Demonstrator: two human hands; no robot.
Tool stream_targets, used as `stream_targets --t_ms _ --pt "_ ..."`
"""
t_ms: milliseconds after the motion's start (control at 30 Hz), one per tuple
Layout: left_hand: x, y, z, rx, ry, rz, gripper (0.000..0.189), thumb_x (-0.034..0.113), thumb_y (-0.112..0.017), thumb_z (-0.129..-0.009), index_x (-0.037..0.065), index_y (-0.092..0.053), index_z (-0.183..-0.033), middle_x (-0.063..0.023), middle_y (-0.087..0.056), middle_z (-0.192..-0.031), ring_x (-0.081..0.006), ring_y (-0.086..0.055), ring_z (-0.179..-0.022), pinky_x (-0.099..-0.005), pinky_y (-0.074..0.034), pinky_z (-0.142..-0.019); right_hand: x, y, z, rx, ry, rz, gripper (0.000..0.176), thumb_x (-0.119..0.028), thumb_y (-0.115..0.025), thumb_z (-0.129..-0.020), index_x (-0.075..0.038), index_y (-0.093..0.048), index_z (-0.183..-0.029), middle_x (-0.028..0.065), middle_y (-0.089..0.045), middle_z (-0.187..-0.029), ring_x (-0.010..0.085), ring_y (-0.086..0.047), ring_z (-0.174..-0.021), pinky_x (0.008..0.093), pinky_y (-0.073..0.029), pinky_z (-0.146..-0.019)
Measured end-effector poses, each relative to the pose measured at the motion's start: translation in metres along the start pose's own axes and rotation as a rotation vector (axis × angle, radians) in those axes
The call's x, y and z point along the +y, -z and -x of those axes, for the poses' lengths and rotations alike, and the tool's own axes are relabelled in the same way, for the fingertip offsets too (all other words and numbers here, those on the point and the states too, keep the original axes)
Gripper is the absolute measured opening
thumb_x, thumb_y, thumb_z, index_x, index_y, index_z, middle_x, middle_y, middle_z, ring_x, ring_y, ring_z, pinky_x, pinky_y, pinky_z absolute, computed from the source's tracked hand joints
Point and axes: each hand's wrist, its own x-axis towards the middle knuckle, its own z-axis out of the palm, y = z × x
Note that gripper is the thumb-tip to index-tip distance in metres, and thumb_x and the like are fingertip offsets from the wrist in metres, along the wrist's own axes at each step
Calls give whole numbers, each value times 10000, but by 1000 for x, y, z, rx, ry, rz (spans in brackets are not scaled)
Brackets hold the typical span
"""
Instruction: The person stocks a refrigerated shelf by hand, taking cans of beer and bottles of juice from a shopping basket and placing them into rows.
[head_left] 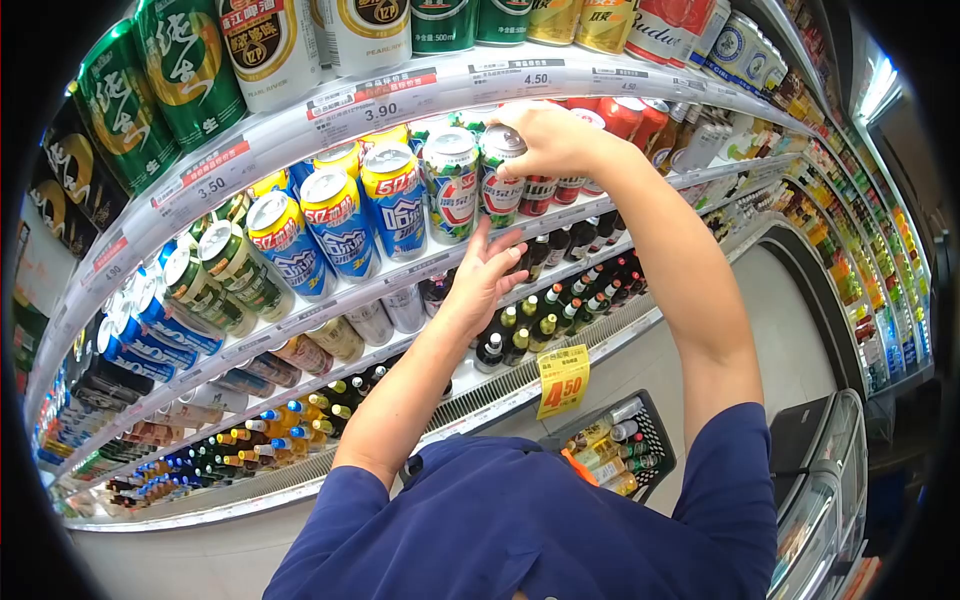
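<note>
My right hand [548, 140] reaches over the middle shelf with thumb and fingers closed around the top of a green, white and red beer can [500, 190]. A matching beer can [452, 195] stands directly left of it. Below, my left hand [488, 268] is open, fingers apart and pointing up, with its fingertips close to the bottom of the gripped can at the shelf edge. Blue and yellow cans [392, 205] stand in a row farther left, and dark red cans [537, 194] are on the right.
A shelf lip with price tags [380, 98] runs above the cans, under large green cans [182, 75]. Lower shelves hold bottles [515, 345]. A yellow price sign [563, 382] hangs above a black basket [655, 425] with bottles and cans. Freezer cases [812, 490] stand right.
</note>
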Motion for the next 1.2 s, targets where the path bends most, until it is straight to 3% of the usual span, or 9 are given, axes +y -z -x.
stream_targets --t_ms 167,433,767,833,867,933,1033,1133,1200 --pt "-3 -1 -1 9 14 -36 1029 224 -680 -987 90 84 -1663 -227 -388 -1596 -263 -493 -1381 -413 -480 -1039 -5 7 -2 -55 -30 87 789 -386 -842 -779 -26 -568 -1425 246 -638 -1350 388 -600 -1265 437 -462 -1097" --pt "-5 -1 -2 3 16 -72 1036 218 -679 -994 79 105 -1657 -222 -464 -1546 -266 -505 -1375 -412 -477 -1037 -11 14 -2 -91 -88 60 783 -322 -833 -800 -214 -530 -1514 225 -642 -1362 385 -604 -1267 452 -486 -1073" --pt "-6 5 -3 4 17 -96 1051 243 -685 -996 74 118 -1653 -220 -516 -1507 -270 -520 -1370 -386 -505 -1011 -6 12 -6 -106 -80 90 791 -301 -834 -799 -137 -521 -1507 228 -650 -1345 388 -619 -1239 448 -480 -1073" --pt "-6 4 -3 6 17 -99 1055 246 -686 -994 73 120 -1653 -219 -518 -1506 -272 -518 -1372 -386 -503 -1014 -7 14 -8 -130 -112 62 812 -282 -835 -796 -137 -502 -1522 231 -670 -1302 371 -679 -1145 443 -575 -921" --pt "-5 4 -3 7 19 -107 1052 246 -681 -995 73 122 -1653 -218 -519 -1506 -274 -515 -1375 -387 -500 -1017 -7 17 -7 -129 -110 64 812 -282 -835 -796 -137 -502 -1522 231 -670 -1302 371 -679 -1145 443 -575 -921" --pt "-5 4 -3 10 17 -115 1049 246 -676 -995 74 124 -1653 -217 -520 -1507 -276 -513 -1378 -388 -498 -1019 -24 32 -1 -247 -342 -161 826 -248 -827 -801 -135 -476 -1541 226 -664 -1297 329 -727 -1038 406 -643 -721" --pt "-4 4 -3 10 21 -130 1035 236 -659 -998 73 127 -1652 -217 -521 -1508 -278 -507 -1384 -393 -492 -1028 -19 30 -1 -233 -311 -191 826 -222 -817 -808 -139 -463 -1550 216 -648 -1312 289 -745 -965 360 -659 -611" --pt "-2 3 -2 12 31 -138 1016 225 -641 -1002 72 123 -1653 -213 -523 -1510 -277 -501 -1389 -395 -483 -1033 -14 27 -2 -223 -294 -224 829 -232 -827 -805 -148 -467 -1547 206 -631 -1345 296 -741 -975 366 -679 -675" --pt "-1 5 -1 4 39 -153 1011 220 -637 -1000 76 118 -1656 -208 -529 -1507 -275 -497 -1392 -397 -472 -1040 -14 26 -1 -216 -297 -233 824 -218 -836 -791 -118 -479 -1528 190 -619 -1375 296 -727 -1035 373 -681 -630"
